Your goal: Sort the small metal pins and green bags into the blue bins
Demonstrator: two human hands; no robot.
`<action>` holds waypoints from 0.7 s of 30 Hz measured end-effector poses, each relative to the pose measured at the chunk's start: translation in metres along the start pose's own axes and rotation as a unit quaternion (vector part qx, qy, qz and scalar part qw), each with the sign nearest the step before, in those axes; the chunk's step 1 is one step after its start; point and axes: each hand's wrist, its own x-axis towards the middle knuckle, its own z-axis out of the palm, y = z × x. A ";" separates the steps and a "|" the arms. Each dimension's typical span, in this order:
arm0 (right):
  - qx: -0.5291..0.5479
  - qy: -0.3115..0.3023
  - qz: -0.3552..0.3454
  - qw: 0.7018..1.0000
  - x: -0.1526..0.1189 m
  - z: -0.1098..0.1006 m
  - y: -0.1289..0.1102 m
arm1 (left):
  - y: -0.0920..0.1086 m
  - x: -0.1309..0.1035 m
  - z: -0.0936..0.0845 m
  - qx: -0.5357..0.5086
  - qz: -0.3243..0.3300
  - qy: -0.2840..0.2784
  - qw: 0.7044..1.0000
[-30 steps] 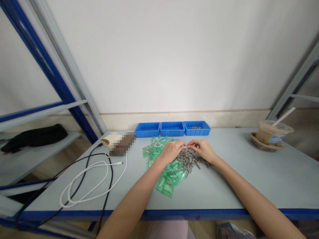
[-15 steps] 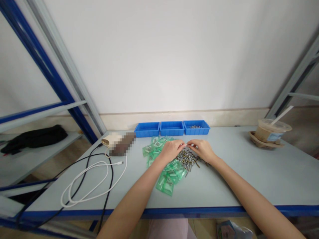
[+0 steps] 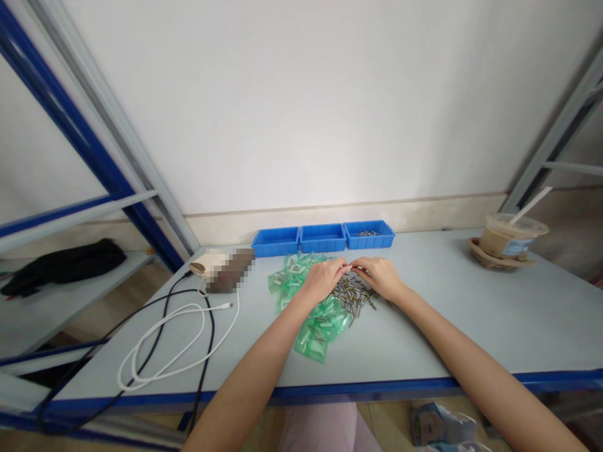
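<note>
Your left hand point(image 3: 323, 280) and right hand point(image 3: 380, 276) meet fingertip to fingertip over the tabletop point(image 3: 424, 339), fingers curled toward a pinch. The tips are too small in view to tell how tightly either closes, or whether a metal pin sits between them. Just below your fingertips, toward you, lies a heap of loose metal pins point(image 3: 352, 298), partly hidden by your right hand. Under and around your left hand spread green plastic bags point(image 3: 311, 347), with small metal pieces and white slips showing in or on them.

Beyond your hands stand three blue bins. The right bin point(image 3: 370, 243) holds a few pins; none show in the middle bin point(image 3: 323, 247) or the left bin point(image 3: 276, 250). With far more pins in the heap than in that bin, you appear to have most of the work left.
</note>
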 end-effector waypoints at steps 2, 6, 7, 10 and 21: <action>-0.007 0.000 -0.003 1.000 0.000 0.000 0.000 | 0.000 0.000 0.001 0.005 0.005 0.000 1.000; -0.006 -0.001 -0.004 1.000 0.001 0.000 0.001 | -0.001 0.000 0.002 0.013 0.013 0.004 1.000; -0.007 -0.002 -0.004 1.000 0.001 0.001 0.001 | -0.001 0.000 0.002 0.010 0.013 0.007 1.000; -0.012 0.002 0.003 1.000 0.000 0.003 -0.002 | 0.000 0.000 0.002 -0.005 0.003 0.012 1.000; -0.058 0.058 0.061 0.995 0.044 -0.017 0.037 | -0.024 0.004 -0.007 -0.136 -0.183 0.132 0.965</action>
